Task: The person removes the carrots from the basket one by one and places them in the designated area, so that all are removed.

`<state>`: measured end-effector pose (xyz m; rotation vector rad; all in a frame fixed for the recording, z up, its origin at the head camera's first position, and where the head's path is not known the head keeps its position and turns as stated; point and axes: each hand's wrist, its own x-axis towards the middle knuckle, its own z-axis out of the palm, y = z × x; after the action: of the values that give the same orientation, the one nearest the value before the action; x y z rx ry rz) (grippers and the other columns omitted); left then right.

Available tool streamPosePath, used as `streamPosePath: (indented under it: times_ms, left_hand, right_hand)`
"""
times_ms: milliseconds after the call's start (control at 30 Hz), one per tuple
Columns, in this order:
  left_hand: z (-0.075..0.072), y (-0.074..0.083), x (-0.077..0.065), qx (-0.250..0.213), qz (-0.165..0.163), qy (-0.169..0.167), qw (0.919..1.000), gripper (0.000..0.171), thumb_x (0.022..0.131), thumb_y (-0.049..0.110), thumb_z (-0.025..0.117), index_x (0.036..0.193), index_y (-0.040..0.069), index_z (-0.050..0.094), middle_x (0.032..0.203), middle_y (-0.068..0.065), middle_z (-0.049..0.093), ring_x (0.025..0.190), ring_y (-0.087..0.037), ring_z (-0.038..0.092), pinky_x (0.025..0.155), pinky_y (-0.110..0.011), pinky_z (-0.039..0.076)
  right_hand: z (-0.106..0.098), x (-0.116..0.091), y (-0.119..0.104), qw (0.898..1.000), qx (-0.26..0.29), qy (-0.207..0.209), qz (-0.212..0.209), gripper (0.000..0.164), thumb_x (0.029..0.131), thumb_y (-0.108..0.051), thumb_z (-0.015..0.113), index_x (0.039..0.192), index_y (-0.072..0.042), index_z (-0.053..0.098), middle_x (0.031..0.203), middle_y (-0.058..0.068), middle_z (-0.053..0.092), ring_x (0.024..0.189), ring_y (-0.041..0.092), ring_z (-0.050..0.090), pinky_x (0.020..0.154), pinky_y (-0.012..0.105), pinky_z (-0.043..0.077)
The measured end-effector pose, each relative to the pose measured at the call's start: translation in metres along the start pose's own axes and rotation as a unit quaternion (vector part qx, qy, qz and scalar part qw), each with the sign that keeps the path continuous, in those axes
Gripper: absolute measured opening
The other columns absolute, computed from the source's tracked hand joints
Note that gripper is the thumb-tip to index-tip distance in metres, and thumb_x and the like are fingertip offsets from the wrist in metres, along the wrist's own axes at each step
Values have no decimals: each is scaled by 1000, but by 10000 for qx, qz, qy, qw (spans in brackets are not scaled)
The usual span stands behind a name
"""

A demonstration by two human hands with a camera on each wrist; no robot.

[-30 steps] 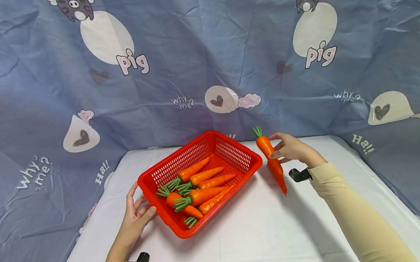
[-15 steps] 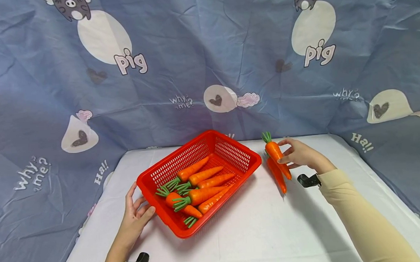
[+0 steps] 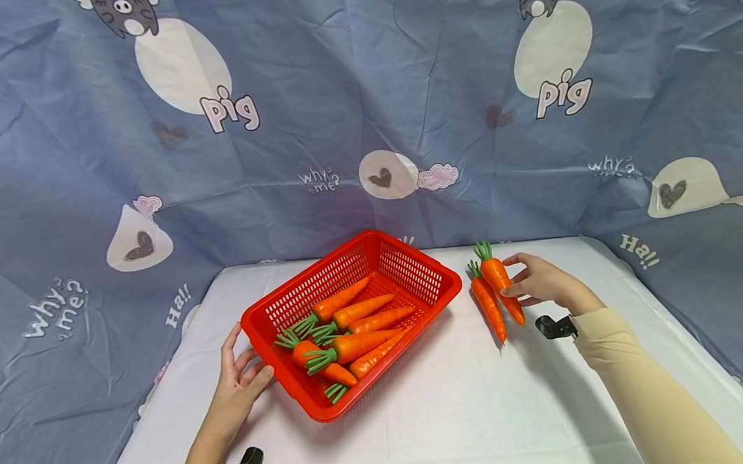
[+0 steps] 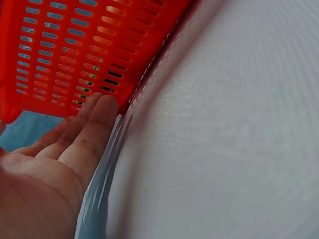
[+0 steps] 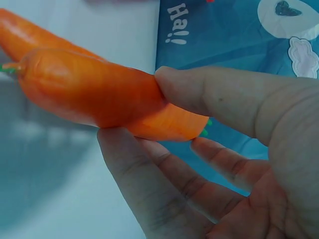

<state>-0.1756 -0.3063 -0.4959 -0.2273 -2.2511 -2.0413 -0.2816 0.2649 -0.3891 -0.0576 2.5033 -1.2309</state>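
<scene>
My right hand [image 3: 541, 280] pinches an orange carrot [image 3: 498, 276] with green tops between thumb and fingertips, at the right of the table. A second carrot [image 3: 487, 307] lies right beside it, tip pointing toward me. In the right wrist view, thumb and fingers press on opposite sides of the held carrot [image 5: 89, 89], and the other carrot [image 5: 35, 35] shows behind it. My left hand [image 3: 236, 383] rests at the left end of the red plastic basket [image 3: 259, 329], thumb near the rim. Its outstretched fingertips touch the slotted wall in the left wrist view.
Several carrots [image 3: 363, 307] lie in the basket, tops mostly toward its left end. A white cloth covers the table [image 3: 456, 410]. Behind and at both sides hangs a blue printed curtain [image 3: 315, 123]. Dark wrist cameras sit at both sleeves.
My right hand has moved right and toward me, bringing its carrot from above the other carrot down beside it. The left hand and basket have stayed in place.
</scene>
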Motion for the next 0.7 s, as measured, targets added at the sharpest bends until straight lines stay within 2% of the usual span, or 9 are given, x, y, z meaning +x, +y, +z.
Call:
streamPosePath:
  times_ms: [300,700]
  left_hand:
    - [0,1,-1,36,-89,17,10000,99,102,3,67,171,34,3,140,-4,58,113,-3,72,93,-22,61]
    - [0,1,0,5,-40,2,10000,100,102,2,67,171,32,2,138,1,59,114,-2,72,92,-21,61]
  right_hand:
    - [-2,-4,13,10000,99,-10,-2,81,97,-8,74,159,11,26,135,41,54,104,31,73,90,46,66]
    - [-2,-3,30,9998,178,-46,87,79,98,-9,74,157,13,26,128,35,58,96,25,70,89,44,67]
